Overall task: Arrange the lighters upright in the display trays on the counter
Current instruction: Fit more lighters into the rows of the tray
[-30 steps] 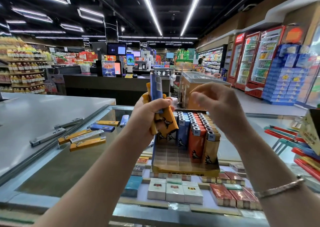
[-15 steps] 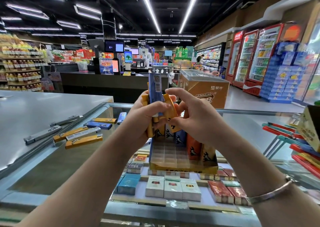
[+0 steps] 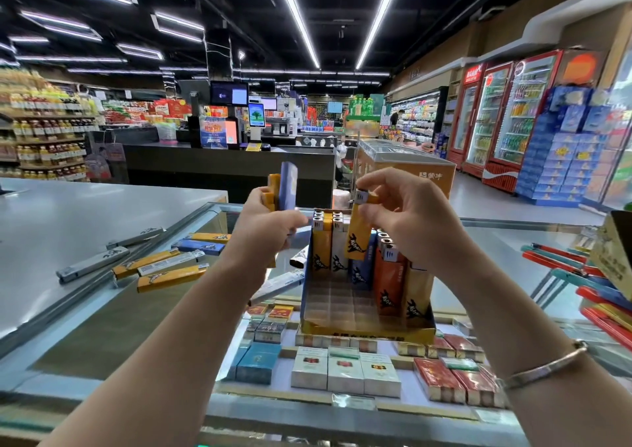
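One lighter [image 3: 359, 238] in right hand [image 3: 407, 221]

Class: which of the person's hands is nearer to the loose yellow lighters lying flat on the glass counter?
Left. The left hand, gripping a bundle of lighters, is just right of the loose yellow lighters. The right hand, pinching one yellow lighter above the display tray, is farther right.

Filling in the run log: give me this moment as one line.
left hand: holds lighter bunch | right hand: pinches yellow lighter over display tray | tray: part filled
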Demonstrator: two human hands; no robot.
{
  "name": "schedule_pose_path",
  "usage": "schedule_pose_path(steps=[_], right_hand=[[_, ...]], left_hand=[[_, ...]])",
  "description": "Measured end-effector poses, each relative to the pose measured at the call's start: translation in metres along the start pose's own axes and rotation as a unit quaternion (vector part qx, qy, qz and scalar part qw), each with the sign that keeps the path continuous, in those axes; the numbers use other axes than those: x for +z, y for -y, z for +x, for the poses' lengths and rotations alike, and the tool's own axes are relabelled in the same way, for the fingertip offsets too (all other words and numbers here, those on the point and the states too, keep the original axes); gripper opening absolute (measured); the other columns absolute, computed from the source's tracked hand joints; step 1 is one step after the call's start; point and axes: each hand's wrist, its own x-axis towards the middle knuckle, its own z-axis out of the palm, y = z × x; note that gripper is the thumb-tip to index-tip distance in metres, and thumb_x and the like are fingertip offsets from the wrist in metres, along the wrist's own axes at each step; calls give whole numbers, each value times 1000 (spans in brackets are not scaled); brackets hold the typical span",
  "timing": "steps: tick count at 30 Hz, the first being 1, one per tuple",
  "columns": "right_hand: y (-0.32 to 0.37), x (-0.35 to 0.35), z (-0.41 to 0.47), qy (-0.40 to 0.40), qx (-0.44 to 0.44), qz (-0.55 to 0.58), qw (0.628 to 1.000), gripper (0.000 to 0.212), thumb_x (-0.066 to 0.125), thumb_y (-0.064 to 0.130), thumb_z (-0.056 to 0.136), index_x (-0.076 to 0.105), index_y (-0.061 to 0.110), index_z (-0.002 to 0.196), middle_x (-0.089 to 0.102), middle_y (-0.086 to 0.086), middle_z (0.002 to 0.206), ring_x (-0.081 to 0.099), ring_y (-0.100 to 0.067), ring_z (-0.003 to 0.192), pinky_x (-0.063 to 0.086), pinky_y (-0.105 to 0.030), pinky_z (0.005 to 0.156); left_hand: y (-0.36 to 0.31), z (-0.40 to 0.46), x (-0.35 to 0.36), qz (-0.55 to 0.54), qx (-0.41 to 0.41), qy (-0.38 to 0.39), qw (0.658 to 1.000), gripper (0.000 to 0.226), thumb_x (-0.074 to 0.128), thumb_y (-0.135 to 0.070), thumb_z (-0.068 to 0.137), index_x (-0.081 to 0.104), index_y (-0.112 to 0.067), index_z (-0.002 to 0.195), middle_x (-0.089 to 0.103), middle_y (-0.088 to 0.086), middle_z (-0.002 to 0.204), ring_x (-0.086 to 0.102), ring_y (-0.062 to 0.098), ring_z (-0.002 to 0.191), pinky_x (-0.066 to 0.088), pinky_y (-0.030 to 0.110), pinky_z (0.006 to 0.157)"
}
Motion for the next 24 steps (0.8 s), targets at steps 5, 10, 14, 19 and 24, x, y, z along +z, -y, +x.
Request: schedule_pose_path(steps=[5, 10, 14, 19, 24], right_hand=[[3, 3, 4, 31, -15, -87, 996, 19, 69, 8, 82, 69, 14, 100, 66, 2, 85, 57, 0, 71, 45, -4, 67], [17, 24, 13, 82, -59, -168, 981, 21, 64, 11, 86, 69, 12, 107, 70, -3, 96, 63, -13, 84, 51, -23, 80], [19, 36, 14, 125, -50, -239, 962, 20, 56, 16, 91, 66, 13, 109, 69, -5, 95, 62, -20, 87, 51, -37, 82], [18, 38, 10, 98, -68, -277, 953, 9, 53, 14, 92, 61, 13, 96, 65, -4, 87, 59, -18, 81, 50, -32, 75], [17, 42, 9, 88, -77, -275, 954, 7, 54, 12, 91, 60, 12, 92, 64, -4, 86, 58, -18, 78, 50, -32, 74]], left_hand=[[7, 0, -2, 140, -63, 98, 983, 31, 68, -8, 77, 47, -21, 96, 57, 8, 91, 55, 14, 73, 41, 20, 50], [7, 3, -4, 165, -83, 125, 975, 28, 69, -10, 77, 49, -22, 91, 61, 7, 87, 57, 12, 73, 43, 19, 51], [9, 5, -6, 166, -86, 125, 974, 29, 69, -9, 76, 50, -20, 95, 61, 9, 89, 57, 15, 76, 43, 23, 55], [9, 4, -9, 167, -87, 134, 973, 30, 69, -10, 76, 50, -18, 99, 61, 10, 91, 58, 15, 77, 42, 23, 55], [10, 5, -9, 167, -92, 136, 972, 34, 69, -12, 75, 50, -17, 103, 61, 14, 96, 57, 18, 79, 43, 23, 55]])
